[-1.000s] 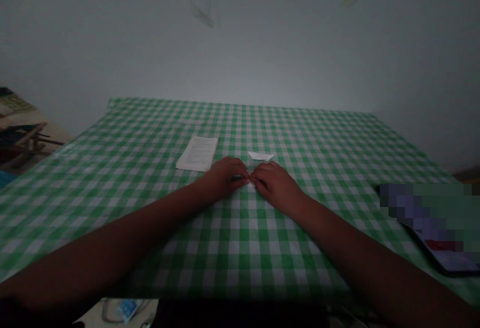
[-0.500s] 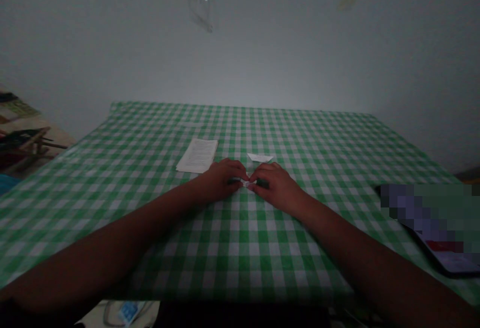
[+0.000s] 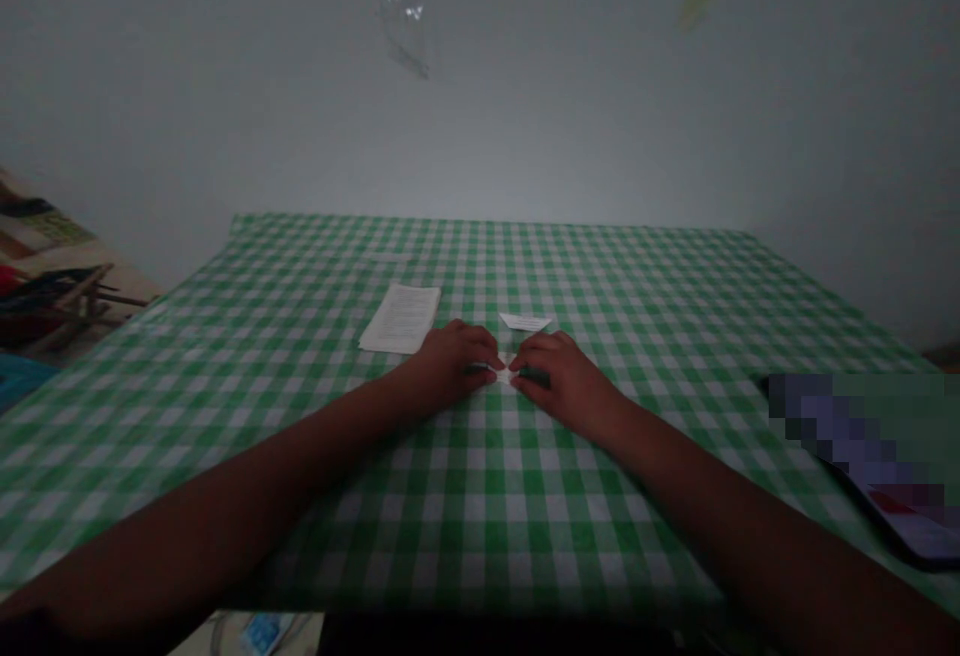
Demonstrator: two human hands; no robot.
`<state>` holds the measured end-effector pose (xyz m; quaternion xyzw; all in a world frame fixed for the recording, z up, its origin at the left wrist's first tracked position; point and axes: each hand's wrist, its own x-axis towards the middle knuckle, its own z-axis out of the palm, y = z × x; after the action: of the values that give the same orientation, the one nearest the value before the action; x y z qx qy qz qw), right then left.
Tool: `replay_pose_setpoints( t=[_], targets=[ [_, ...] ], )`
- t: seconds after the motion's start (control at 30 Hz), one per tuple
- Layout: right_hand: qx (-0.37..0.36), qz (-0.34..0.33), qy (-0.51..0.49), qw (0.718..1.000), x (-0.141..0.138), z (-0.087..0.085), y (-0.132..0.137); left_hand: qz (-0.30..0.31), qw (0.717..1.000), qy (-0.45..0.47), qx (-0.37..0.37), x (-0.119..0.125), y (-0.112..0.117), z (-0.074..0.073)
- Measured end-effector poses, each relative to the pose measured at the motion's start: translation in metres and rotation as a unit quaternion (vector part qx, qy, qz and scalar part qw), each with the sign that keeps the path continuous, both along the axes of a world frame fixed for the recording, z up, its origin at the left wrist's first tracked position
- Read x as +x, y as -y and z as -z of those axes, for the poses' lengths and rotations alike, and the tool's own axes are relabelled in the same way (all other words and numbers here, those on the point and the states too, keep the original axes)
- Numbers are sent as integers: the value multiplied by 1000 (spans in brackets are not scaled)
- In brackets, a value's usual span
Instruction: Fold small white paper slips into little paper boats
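Left hand: the left hand (image 3: 454, 364) rests on the table (image 3: 480, 506), with the fingers (image 3: 484, 361) curled together and the tips holding the small paper from the left side.

Right hand: the right hand (image 3: 566, 383) rests on the table too, with the fingers (image 3: 525, 364) curled together and the tips holding the same paper from the right side.

Small paper: the small paper (image 3: 502, 373) is between both hands, just above the table. Its exact shape is too small to tell.

Near things: a white slip (image 3: 525, 321) lies just ahead of the right fingers. A paper sheet (image 3: 400, 319) lies ahead of the left hand, near it.

Table: it has a green and white check cloth (image 3: 660, 336).

Right edge: a phone (image 3: 911, 531) lies there, partly blurred.
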<state>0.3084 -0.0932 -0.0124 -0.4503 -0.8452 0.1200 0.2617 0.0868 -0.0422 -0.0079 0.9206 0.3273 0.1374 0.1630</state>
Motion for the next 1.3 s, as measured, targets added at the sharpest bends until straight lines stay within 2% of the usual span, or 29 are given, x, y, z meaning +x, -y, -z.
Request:
replay_pose_setpoints(
  t=[0.17,0.4,0.57,0.77,1.0,1.17,1.3],
  targets=[
    [17,-12,61,998,-3,-5,5,-27,998,-46,45,3,14,-11],
    [-11,61,134,989,-11,-14,15,-48,991,-72,100,5,22,-10],
    [-13,67,146,987,-12,-17,18,-56,989,-80,110,6,26,-13],
    [-12,52,172,984,-10,-15,19,-9,986,-102,128,8,29,-14],
    [23,46,221,974,-11,-14,22,-3,990,-94,109,7,20,-15],
    [24,19,243,970,-6,-19,24,16,993,-81,84,2,8,-16],
    [8,2,228,974,-2,-25,25,56,991,-89,83,-2,8,-18]
  ],
)
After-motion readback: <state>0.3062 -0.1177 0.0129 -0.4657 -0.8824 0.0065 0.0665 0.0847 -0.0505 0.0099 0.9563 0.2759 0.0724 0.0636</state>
